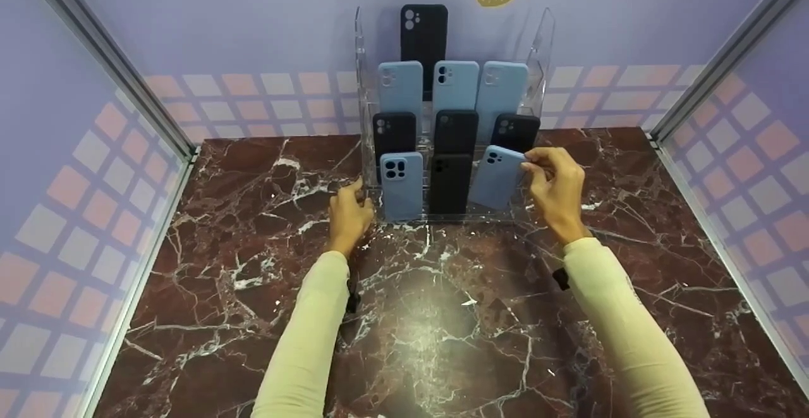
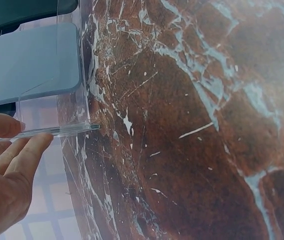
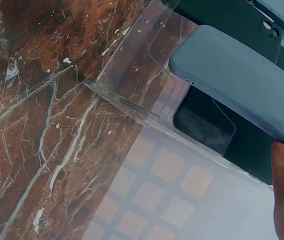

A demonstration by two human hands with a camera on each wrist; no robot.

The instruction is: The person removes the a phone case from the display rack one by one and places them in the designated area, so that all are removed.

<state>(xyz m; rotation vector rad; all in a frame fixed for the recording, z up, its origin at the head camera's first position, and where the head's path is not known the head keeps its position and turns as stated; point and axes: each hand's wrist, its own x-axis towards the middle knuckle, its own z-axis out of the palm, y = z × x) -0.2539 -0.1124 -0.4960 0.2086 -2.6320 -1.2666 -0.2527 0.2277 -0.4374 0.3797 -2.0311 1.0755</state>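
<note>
A clear acrylic tiered stand [image 1: 361,83] holds rows of light blue and black phone cases. My right hand [image 1: 559,187] pinches the upper right corner of a light blue phone case [image 1: 498,181], which tilts at the right of the front row. In the right wrist view this case [image 3: 232,75] slants across in front of a dark case [image 3: 202,120]. At the stand's left side, my left hand [image 1: 351,215] grips the clear side panel [image 2: 76,128] between thumb and fingers. Beside the tilted case stand a black case [image 1: 450,184] and another blue case [image 1: 402,193], both upright.
Behind the front row are three black cases, then three blue ones, and a single black case [image 1: 425,26] at the top. The stand rests on a dark red marbled table [image 1: 430,317]. Purple panels with printed squares [image 1: 278,86] enclose the back and sides.
</note>
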